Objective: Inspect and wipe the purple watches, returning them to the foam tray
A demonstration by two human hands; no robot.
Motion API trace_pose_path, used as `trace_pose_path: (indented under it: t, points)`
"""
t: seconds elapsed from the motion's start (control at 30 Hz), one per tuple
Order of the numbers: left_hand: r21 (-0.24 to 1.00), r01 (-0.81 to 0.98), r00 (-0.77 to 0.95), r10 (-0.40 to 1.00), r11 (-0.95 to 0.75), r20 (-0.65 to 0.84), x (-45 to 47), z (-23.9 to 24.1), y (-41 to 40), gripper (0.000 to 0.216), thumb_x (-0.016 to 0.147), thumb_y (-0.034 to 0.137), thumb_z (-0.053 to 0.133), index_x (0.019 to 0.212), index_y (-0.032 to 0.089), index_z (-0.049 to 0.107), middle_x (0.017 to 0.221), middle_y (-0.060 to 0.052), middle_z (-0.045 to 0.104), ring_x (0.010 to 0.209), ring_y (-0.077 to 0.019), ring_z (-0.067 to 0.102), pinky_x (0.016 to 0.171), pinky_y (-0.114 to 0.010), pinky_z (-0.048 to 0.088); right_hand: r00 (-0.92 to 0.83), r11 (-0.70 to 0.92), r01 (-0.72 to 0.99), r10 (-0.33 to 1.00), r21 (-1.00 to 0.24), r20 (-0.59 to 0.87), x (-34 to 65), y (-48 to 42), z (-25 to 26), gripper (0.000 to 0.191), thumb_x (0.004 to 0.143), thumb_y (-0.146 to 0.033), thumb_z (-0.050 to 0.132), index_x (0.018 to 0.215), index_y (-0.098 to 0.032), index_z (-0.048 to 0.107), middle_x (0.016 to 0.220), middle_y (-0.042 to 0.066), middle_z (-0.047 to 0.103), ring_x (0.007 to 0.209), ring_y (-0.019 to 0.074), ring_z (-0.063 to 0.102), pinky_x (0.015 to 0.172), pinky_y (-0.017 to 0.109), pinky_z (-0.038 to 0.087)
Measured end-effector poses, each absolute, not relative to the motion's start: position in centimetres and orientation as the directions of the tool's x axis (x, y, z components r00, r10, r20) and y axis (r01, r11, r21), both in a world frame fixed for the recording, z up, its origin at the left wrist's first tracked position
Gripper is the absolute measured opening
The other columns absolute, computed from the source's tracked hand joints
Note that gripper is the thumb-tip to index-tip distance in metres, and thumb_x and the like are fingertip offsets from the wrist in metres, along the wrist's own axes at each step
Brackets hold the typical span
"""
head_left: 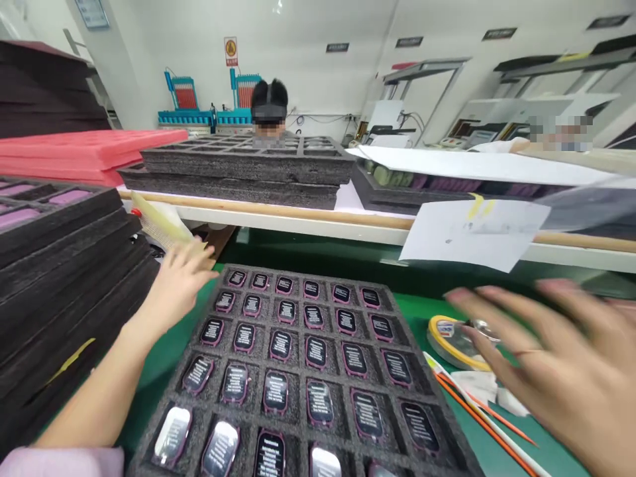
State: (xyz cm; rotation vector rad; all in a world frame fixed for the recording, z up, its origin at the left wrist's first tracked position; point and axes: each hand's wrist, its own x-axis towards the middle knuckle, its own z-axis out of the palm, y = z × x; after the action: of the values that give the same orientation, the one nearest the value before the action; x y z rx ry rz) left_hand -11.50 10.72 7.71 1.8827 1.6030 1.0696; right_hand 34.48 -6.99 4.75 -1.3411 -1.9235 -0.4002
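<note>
The green tabletop [415, 308] shows a bare strip down the right of the tray, good room for an arm. A raised shelf [278, 218] runs behind it, and stacked black foam [59, 285] crowds the left. Squarely before the person lies a dark foam tray [422, 368], with a gap between its far edge and the shelf. A white sheet [474, 232] hangs over the shelf's lip, its marks unreadable from here. The right hand [551, 358], blurred, has its fingers spread near a yellow-rimmed tape roll [442, 344] whose label I can't read. The left hand [185, 278] is off the tray's far left corner, by some papers [159, 225]; whether its fingers pinch one, I can't tell. Purple-edged watches [281, 344] sit six across in the tray's pockets, white lines on their screens too small to make out.
</note>
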Motion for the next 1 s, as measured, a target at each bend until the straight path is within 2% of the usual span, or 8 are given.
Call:
trace_pose_path:
  t: [0.07, 0.13, 0.2, 0.23, 0.3, 0.47, 0.77, 1.0]
  points:
    - [0.594, 0.653, 0.358, 0.883, -0.469, 0.303, -10.9, 6.8, 11.3, 0.03, 0.089, 0.037, 0.068, 0.116, 0.026, 0.074, 0.132, -0.006, 0.07, 0.126, -0.0266, 0.062, 0.114, -0.05, 0.043, -0.184, 0.418, 0.886, 0.717, -0.203, 0.673, 31.1, -3.4, 5.3, 0.031, 0.1, -0.04, 0.057, 0.126, -0.025, 0.064, 0.118, 0.008, 0.074, 0.102, 0.0224, 0.072, 0.087, 0.042, 0.062]
    - [0.456, 0.66, 0.512, 0.802, -0.597, 0.308, -10.8, 5.1, 11.9, 0.046, 0.094, 0.047, 0.059, 0.135, 0.026, 0.063, 0.145, -0.008, 0.06, 0.136, -0.0276, 0.054, 0.119, -0.05, 0.038, -0.248, 0.45, 0.851, 0.801, -0.273, 0.545, 26.9, -0.3, 5.0, 0.038, 0.101, -0.034, 0.053, 0.138, -0.024, 0.057, 0.122, 0.01, 0.074, 0.11, 0.0225, 0.071, 0.094, 0.043, 0.06]
    - [0.41, 0.697, 0.487, 0.807, -0.589, 0.333, -10.9, 2.8, 12.6, 0.053, 0.096, 0.053, 0.052, 0.137, 0.021, 0.061, 0.152, -0.013, 0.052, 0.144, -0.0305, 0.044, 0.122, -0.052, 0.031, -0.368, 0.482, 0.825, 0.855, -0.296, 0.365, 22.6, 2.3, 4.0, 0.047, 0.1, -0.034, 0.053, 0.146, -0.021, 0.051, 0.139, 0.012, 0.065, 0.128, 0.025, 0.062, 0.109, 0.047, 0.052]
    - [0.399, 0.71, 0.476, 0.813, -0.58, 0.336, -11.0, 1.7, 13.0, 0.053, 0.097, 0.053, 0.048, 0.137, 0.019, 0.062, 0.153, -0.014, 0.05, 0.146, -0.0318, 0.04, 0.123, -0.054, 0.029, -0.402, 0.488, 0.824, 0.862, -0.287, 0.309, 20.7, 3.5, 3.3, 0.053, 0.096, -0.035, 0.06, 0.147, -0.023, 0.051, 0.146, 0.012, 0.06, 0.137, 0.0279, 0.055, 0.115, 0.05, 0.045]
    - [0.39, 0.731, 0.457, 0.826, -0.56, 0.329, -11.3, -0.2, 13.5, 0.052, 0.101, 0.05, 0.041, 0.138, 0.02, 0.061, 0.155, -0.015, 0.047, 0.149, -0.033, 0.036, 0.122, -0.058, 0.029, -0.404, 0.463, 0.839, 0.882, -0.286, 0.242, 17.8, 5.7, 2.0, 0.068, 0.09, -0.047, 0.068, 0.151, -0.023, 0.048, 0.155, 0.017, 0.048, 0.146, 0.0356, 0.043, 0.117, 0.056, 0.04]
    - [0.345, 0.752, 0.468, 0.824, -0.561, 0.318, -12.0, -1.5, 13.8, 0.048, 0.103, 0.046, 0.039, 0.14, 0.025, 0.06, 0.159, -0.013, 0.041, 0.153, -0.034, 0.025, 0.123, -0.06, 0.025, -0.341, 0.377, 0.886, 0.924, -0.268, 0.172, 14.7, 9.3, 0.2, 0.071, 0.093, -0.058, 0.059, 0.153, -0.021, 0.046, 0.161, 0.023, 0.036, 0.152, 0.0436, 0.024, 0.12, 0.065, 0.026]
    - [0.32, 0.779, 0.47, 0.84, -0.539, 0.271, -11.6, -1.1, 13.3, 0.05, 0.1, 0.053, 0.045, 0.142, 0.029, 0.058, 0.168, -0.013, 0.022, 0.156, -0.0374, 0.015, 0.122, -0.062, 0.019, -0.322, 0.352, 0.908, 0.933, -0.229, 0.161, 13.9, 10.0, -0.4, 0.065, 0.094, -0.061, 0.054, 0.147, -0.024, 0.054, 0.162, 0.02, 0.036, 0.153, 0.0421, 0.023, 0.122, 0.06, 0.023]
    - [0.401, 0.766, 0.44, 0.864, -0.503, 0.244, -11.4, -1.0, 13.2, 0.058, 0.099, 0.056, 0.047, 0.146, 0.023, 0.054, 0.166, -0.017, 0.026, 0.157, -0.036, 0.011, 0.124, -0.06, 0.014, -0.275, 0.305, 0.918, 0.95, -0.254, 0.15, 14.7, 9.4, -0.6, 0.075, 0.096, -0.059, 0.05, 0.155, -0.013, 0.041, 0.16, 0.025, 0.037, 0.152, 0.0416, 0.027, 0.121, 0.06, 0.028]
